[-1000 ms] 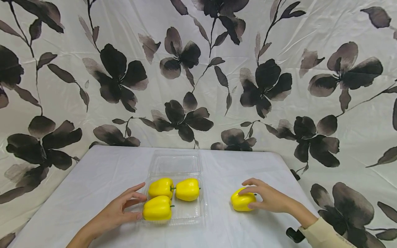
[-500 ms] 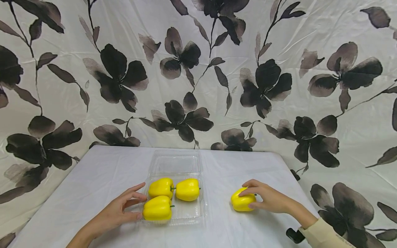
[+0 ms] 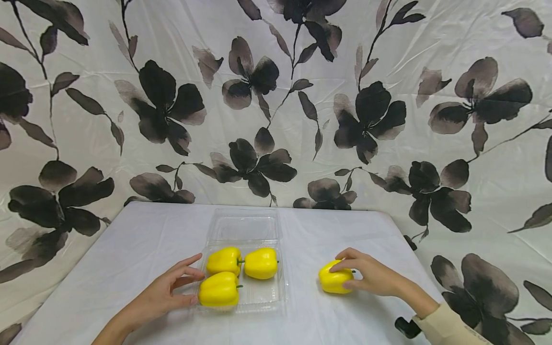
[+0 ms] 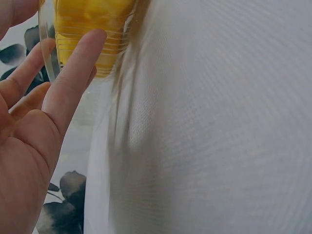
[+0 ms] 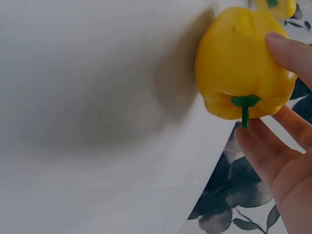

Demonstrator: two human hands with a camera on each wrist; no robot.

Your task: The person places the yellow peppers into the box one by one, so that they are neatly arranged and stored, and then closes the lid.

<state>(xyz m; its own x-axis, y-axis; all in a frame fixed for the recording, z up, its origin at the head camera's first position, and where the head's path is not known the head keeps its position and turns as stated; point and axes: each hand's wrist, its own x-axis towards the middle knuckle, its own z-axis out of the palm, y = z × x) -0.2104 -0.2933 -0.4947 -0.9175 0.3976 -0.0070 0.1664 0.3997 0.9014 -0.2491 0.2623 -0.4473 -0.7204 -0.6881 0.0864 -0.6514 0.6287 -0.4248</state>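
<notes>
At the right of the table, my right hand (image 3: 372, 274) grips a yellow bell pepper (image 3: 331, 282) with a green stem. In the right wrist view the thumb presses one side of this pepper (image 5: 239, 58), and the fingers (image 5: 263, 146) support the other. My left hand (image 3: 155, 298) rests at the left side of a clear plastic clamshell box (image 3: 258, 303). Its fingers (image 4: 73, 80) are nearly straight along the box wall in the left wrist view. Inside the box lie three yellow peppers: back left (image 3: 223, 261), back right (image 3: 260, 263) and front left (image 3: 218, 290).
The box's clear lid (image 3: 243, 227) lies folded back behind it. A white cloth covers the table (image 3: 345, 230), and a flower-patterned curtain (image 3: 319, 143) hangs behind. Near the right sleeve (image 3: 448, 326) is a black object (image 3: 407, 327).
Over the last half second my right hand and the bell pepper have shifted slightly left. The left hand, the box and its peppers have stayed in place.
</notes>
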